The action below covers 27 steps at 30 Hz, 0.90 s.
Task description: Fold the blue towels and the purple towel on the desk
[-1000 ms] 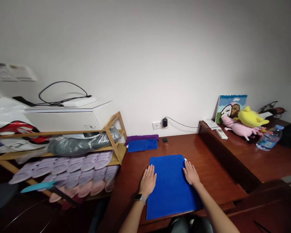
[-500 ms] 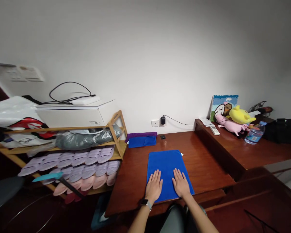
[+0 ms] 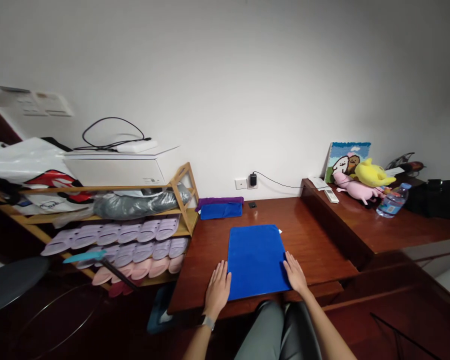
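Observation:
A blue towel (image 3: 257, 260) lies spread flat near the front edge of the brown wooden desk (image 3: 307, 240). At its left edge rests my left hand (image 3: 218, 285), palm down with the fingers stretched forward; a watch is on that wrist. My right hand (image 3: 295, 272) lies at the towel's right edge, also flat, fingers out. Neither hand holds anything. Farther back on the desk, a folded blue cloth (image 3: 221, 210) lies in front of a purple cloth (image 3: 219, 201).
On the left a wooden rack (image 3: 189, 220) holds several slippers (image 3: 120, 232) and a white box (image 3: 112, 171). The raised desk part at right carries a water bottle (image 3: 393, 201), plush toys (image 3: 371, 173) and a remote (image 3: 331, 195). A black charger (image 3: 253, 179) is plugged into the wall.
Both hands have moved outward from the towel's middle to its side edges, the left one leftward and the right one rightward. The view has tilted slightly downward.

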### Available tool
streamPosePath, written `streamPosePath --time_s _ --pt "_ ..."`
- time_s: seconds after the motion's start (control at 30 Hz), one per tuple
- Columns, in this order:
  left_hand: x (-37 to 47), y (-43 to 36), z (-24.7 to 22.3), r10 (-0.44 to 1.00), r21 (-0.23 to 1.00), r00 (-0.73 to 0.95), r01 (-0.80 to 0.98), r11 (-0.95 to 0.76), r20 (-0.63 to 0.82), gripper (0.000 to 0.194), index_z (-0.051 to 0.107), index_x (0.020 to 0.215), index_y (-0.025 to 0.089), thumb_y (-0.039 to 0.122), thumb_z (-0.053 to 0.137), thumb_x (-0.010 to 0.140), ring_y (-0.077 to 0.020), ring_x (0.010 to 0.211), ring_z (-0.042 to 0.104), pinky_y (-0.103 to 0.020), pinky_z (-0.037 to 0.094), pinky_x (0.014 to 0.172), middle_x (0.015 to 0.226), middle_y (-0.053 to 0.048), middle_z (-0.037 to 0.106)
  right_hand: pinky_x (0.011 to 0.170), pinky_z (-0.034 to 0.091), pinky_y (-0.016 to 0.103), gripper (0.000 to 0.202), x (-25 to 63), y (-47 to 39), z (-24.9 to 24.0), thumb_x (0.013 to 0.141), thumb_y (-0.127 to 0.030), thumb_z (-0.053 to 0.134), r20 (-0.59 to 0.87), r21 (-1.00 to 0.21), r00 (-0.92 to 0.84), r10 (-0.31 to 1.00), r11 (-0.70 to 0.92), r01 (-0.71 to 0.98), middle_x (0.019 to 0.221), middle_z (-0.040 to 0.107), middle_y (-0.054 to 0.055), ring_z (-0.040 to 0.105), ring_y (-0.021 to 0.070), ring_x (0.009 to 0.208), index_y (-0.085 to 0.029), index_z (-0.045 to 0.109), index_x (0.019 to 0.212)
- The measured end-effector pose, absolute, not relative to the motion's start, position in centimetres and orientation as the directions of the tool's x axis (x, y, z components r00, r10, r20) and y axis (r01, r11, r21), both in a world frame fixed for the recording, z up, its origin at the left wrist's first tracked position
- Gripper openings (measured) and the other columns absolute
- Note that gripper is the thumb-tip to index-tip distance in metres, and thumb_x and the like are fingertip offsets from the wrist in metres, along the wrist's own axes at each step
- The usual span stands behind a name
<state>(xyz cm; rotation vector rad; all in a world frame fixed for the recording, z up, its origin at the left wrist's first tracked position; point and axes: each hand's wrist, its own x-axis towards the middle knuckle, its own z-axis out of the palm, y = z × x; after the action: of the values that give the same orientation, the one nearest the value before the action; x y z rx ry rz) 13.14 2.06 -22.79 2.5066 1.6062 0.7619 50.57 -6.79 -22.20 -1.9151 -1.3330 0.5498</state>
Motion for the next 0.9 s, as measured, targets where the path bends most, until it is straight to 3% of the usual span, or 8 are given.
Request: streamPosePath --time_s 0.1,0.23,0.4,0.67,0.8,0.9 --pt "10.8 2.2 -23.4 0.880 0.319 0.269 0.858 -0.404 0.391 0.061 0.054 0.159 0.015 0.043 0.029 0.110 -0.0289 0.155 0.047 -0.051 0.040 0.128 0.164 -0.013 0.052 0.134 0.026 0.048 0.098 51.4 -6.7 -22.5 0.092 -0.087 0.030 0.053 -0.892 0.466 0.883 -0.168 0.419 0.166 0.049 0.010 0.042 0.0286 0.157 -0.019 0.057 0.158" --pt "10.5 2.3 -23.4 0.874 0.263 0.262 0.883 -0.388 0.409 0.061 0.060 0.153 0.014 0.039 0.031 0.107 -0.0297 0.152 0.051 -0.053 0.039 0.128 0.161 -0.014 0.056 0.133 0.028 0.045 0.105 51.7 -6.7 -22.6 0.087 -0.093 0.032 0.018 -0.934 0.522 0.853 -0.173 0.314 0.164 0.052 0.011 0.045 0.0298 0.156 -0.018 0.060 0.156" --pt "11.6 1.7 -23.0 0.872 0.210 0.251 0.908 -0.362 0.420 0.060 0.064 0.150 0.014 0.035 0.030 0.106 -0.0300 0.151 0.053 -0.053 0.040 0.128 0.160 -0.015 0.058 0.132 0.031 0.046 0.094 51.2 -6.8 -22.4 0.091 -0.085 0.035 0.051 -0.896 0.516 0.855 -0.189 0.401 0.161 0.056 0.010 0.049 0.0299 0.153 -0.019 0.063 0.153" --pt "11.6 1.4 -21.7 0.887 0.207 0.282 0.905 -0.372 0.365 0.059 0.064 0.149 0.014 0.032 0.030 0.105 -0.0304 0.150 0.054 -0.055 0.042 0.126 0.160 -0.015 0.057 0.132 0.031 0.047 0.077 50.3 -6.8 -22.2 0.102 -0.063 0.028 0.129 -0.737 0.474 0.871 -0.236 0.634 0.159 0.058 0.012 0.047 0.0279 0.154 -0.015 0.064 0.150" --pt "11.8 0.7 -20.3 0.902 0.276 0.270 0.888 -0.369 0.337 0.059 0.067 0.147 0.015 0.032 0.031 0.103 -0.0298 0.149 0.054 -0.055 0.042 0.126 0.159 -0.015 0.058 0.131 0.032 0.046 0.074 50.3 -6.8 -22.3 0.103 -0.060 0.030 0.152 -0.708 0.455 0.877 -0.224 0.669 0.158 0.059 0.014 0.049 0.0276 0.153 -0.014 0.065 0.148" --pt "12.3 0.2 -17.9 0.930 0.447 0.199 0.833 -0.327 0.309 0.055 0.073 0.136 0.015 0.033 0.037 0.099 -0.0329 0.147 0.057 -0.059 0.041 0.126 0.153 -0.017 0.064 0.131 0.032 0.046 0.075 50.5 -6.8 -22.3 0.102 -0.060 0.030 0.149 -0.712 0.450 0.880 -0.220 0.667 0.158 0.059 0.015 0.049 0.0279 0.152 -0.012 0.065 0.149"
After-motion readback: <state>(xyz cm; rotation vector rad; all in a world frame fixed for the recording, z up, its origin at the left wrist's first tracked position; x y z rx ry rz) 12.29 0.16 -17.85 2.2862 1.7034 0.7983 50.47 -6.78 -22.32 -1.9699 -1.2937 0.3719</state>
